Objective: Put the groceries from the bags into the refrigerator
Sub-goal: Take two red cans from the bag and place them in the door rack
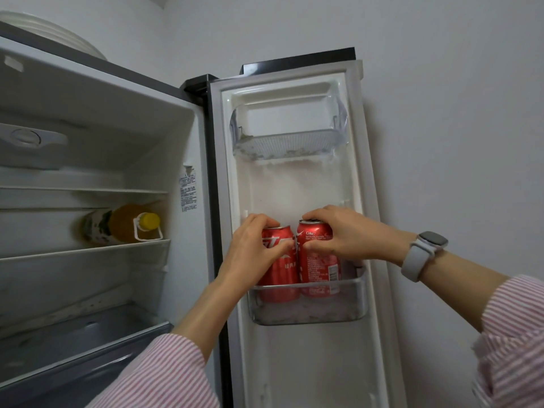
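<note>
The refrigerator stands open, its door (294, 184) swung to the right. Two red cola cans stand upright side by side in the lower door bin (356, 301). My left hand (253, 254) grips the left can (279, 272) around its top. My right hand (338, 234) grips the right can (321, 269) at its upper end, thumb on the front. The cans touch each other. A grey watch sits on my right wrist.
An upper door bin (285, 142) with frost under it holds nothing visible. A bottle of yellow liquid (126, 223) lies on its side on a shelf (88, 251) inside the compartment. A drawer (73, 343) sits below. White walls surround the refrigerator.
</note>
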